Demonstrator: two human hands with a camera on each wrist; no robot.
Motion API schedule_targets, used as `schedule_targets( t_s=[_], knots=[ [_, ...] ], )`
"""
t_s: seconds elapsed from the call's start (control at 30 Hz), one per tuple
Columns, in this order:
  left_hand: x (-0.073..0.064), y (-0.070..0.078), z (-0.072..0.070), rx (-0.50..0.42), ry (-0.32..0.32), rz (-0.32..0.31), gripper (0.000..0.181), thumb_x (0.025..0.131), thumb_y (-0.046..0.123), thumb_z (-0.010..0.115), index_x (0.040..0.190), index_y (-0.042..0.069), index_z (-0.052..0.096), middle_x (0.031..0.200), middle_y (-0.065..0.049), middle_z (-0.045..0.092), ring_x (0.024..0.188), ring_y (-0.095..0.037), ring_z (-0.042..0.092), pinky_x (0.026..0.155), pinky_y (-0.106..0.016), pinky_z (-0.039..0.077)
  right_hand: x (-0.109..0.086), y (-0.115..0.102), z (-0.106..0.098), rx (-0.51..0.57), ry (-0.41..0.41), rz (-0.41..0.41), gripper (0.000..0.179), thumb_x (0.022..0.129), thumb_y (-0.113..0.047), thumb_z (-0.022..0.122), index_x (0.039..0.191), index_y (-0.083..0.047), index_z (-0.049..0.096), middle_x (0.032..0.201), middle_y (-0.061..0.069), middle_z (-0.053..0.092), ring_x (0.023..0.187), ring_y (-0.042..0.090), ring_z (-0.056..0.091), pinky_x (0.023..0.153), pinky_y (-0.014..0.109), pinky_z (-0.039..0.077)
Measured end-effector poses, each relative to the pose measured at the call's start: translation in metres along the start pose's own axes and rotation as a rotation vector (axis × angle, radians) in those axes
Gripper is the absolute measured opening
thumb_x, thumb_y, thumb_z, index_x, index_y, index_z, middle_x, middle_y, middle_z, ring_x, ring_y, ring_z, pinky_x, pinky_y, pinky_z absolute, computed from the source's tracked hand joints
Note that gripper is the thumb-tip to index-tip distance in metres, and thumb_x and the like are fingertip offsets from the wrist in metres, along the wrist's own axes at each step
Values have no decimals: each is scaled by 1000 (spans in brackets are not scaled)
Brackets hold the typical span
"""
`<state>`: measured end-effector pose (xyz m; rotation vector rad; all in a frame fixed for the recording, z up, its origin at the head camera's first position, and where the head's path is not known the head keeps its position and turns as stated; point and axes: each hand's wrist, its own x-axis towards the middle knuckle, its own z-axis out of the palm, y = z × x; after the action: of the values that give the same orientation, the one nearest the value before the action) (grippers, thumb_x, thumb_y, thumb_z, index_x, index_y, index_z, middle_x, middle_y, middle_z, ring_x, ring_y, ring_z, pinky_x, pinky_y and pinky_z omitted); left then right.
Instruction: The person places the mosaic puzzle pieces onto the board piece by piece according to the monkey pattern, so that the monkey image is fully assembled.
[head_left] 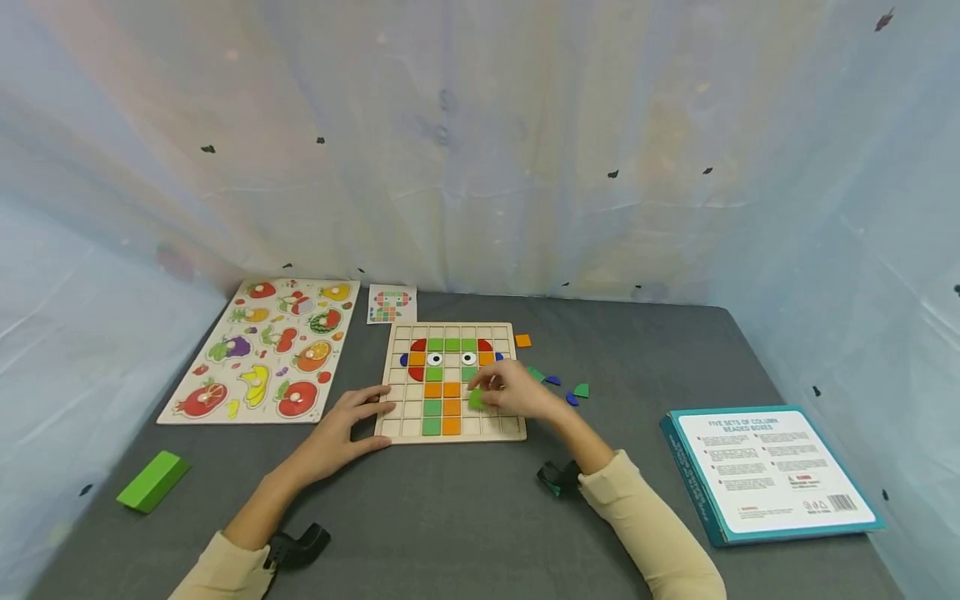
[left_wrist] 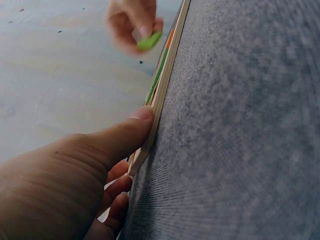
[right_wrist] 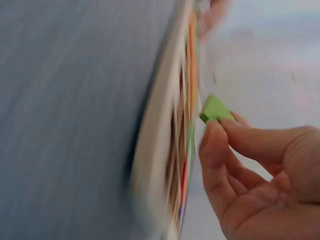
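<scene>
A wooden grid board [head_left: 405,429] lies on the grey table, partly filled with coloured tiles and two eye tiles. My left hand [head_left: 348,425] holds its near left corner, thumb at the front edge and fingers at the left side. My right hand [head_left: 513,390] is over the board's right half, pinching a light green tile [right_wrist: 216,109] between thumb and fingertips; the tile's visible end is pointed. Orange tiles [head_left: 452,407] and green tiles [head_left: 432,408] form columns in the middle. The right hand covers part of the board's right side in the head view.
A pattern card [head_left: 392,304] stands behind the board, with a fruit puzzle board [head_left: 258,354] to its left. Right of the grid lie an orange tile [head_left: 523,341], green pieces [head_left: 581,390] and blue pieces [head_left: 572,399]. A green block [head_left: 153,482] and teal box [head_left: 772,475] flank the table.
</scene>
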<state>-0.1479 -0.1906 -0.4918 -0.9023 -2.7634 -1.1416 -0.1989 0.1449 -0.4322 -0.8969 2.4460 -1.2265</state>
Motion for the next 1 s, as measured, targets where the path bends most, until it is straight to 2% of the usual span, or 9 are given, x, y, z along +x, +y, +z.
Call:
schedule_targets(
  t_s=[0.07,0.2,0.4,0.6,0.8,0.9,1.0],
  knots=[
    [0,-1,0,-6,-2,-10,59,86,28,80,137,7,61,151,-14,43,133,-33,40,100,-58,39,20,-12,16,28,-49,-23,20,93,7,60,110,6,71,90,15,65,64,22,59,60,25,49],
    [-1,-1,0,-16,-2,-19,58,86,28,80,137,9,61,151,-13,43,133,-33,40,101,-58,39,51,-29,39,11,-101,-25,17,94,6,62,108,4,71,89,11,63,68,19,58,64,24,49],
    [-1,-3,1,-19,1,2,57,87,27,79,137,8,61,151,-14,43,132,-34,41,100,-59,40,71,-35,57,-103,-108,19,18,91,4,68,107,-3,72,85,5,63,74,13,54,69,23,46],
    [0,-3,0,-24,1,0,57,86,27,80,137,8,62,151,-13,43,132,-33,41,100,-58,40,72,-38,62,-258,-66,29,10,92,-5,72,102,-9,73,90,3,68,79,11,59,71,23,47],
    [0,-2,0,-15,3,4,57,86,26,80,137,7,62,151,-15,43,133,-34,41,100,-59,40,67,-42,60,-402,-12,-33,17,95,-11,69,112,-8,73,102,5,69,90,15,62,77,25,49],
    [0,-1,0,-12,-2,0,57,87,27,79,137,8,61,151,-14,43,133,-34,41,101,-58,39,57,-46,58,-592,-4,-67,28,98,-24,66,123,-11,70,121,6,66,111,21,59,91,35,49],
    [0,0,0,-11,-3,-2,56,88,27,78,137,7,61,151,-15,43,133,-35,41,100,-60,40,42,-51,56,-762,-97,-64,52,100,-44,58,143,-15,57,149,5,49,140,30,38,109,51,35]
  ],
)
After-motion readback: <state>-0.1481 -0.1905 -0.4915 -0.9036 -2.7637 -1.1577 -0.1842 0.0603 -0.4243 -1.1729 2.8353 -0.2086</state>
